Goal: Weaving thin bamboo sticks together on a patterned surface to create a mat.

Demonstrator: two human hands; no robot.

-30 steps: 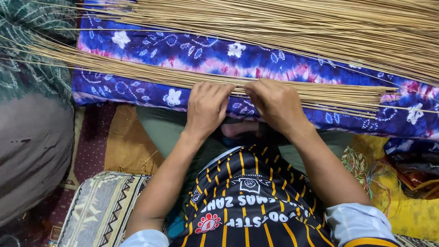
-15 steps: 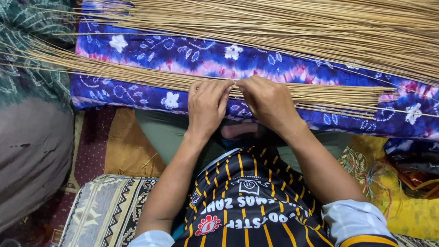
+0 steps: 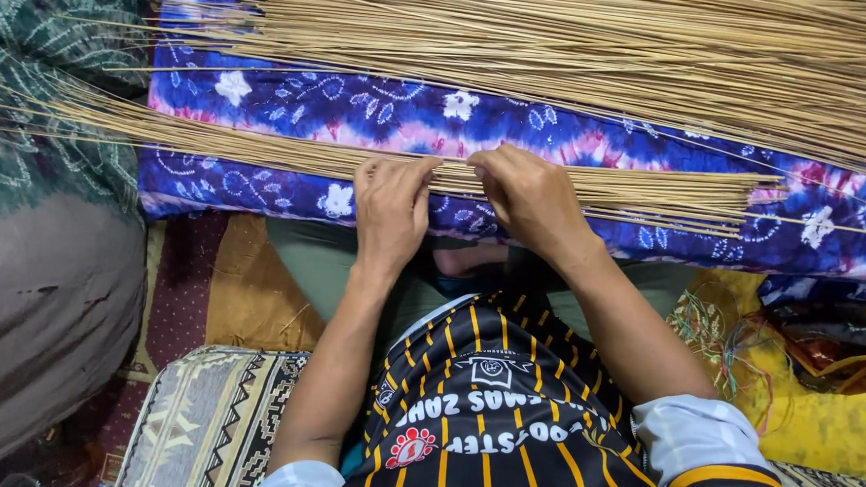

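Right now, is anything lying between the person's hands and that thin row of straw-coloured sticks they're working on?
Nothing visible does. The left hand and the right hand both rest directly on the near row of sticks, fingertips on the strands. The sticks lie on a blue-and-pink patterned cloth, with a bigger stick pile behind.

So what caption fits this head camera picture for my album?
Left hand and right hand pinch a bundle of thin sticks lying across a purple flowered cloth.

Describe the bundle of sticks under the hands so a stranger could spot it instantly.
Find the blue and pink tie-dyed cloth spread across the top. Two masses of thin tan sticks lie on it; take the nearer bundle, a narrow band. Unlike the far pile, it has the left hand and right hand resting on it.
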